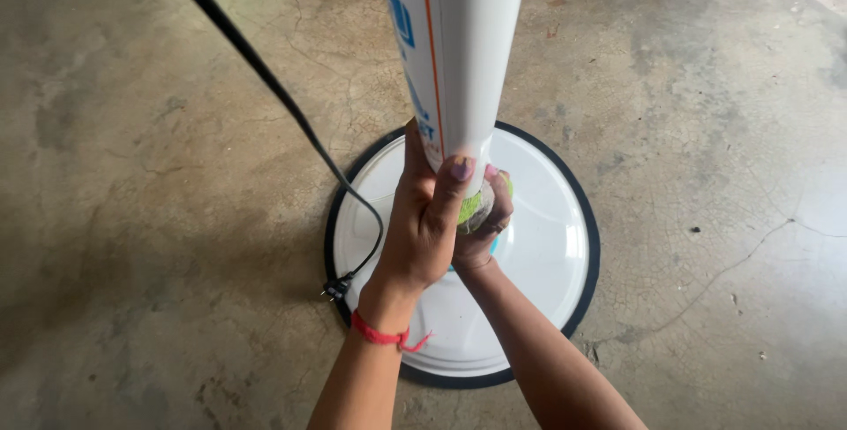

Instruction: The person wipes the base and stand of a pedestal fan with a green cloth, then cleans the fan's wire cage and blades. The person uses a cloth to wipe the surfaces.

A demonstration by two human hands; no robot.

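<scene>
White plastic tapered column stood mid-frame on a round white base (black-rimmed); left hand clasped its foot, right hand gripped a green-grey collar beneath, black cord trailing left.

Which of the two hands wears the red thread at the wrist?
The left hand, gripping the white pole, wears the red thread; the right hand behind it has a bare wrist.

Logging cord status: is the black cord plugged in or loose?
Loose. The cord's plug lies bare on the floor beside the base.
</scene>
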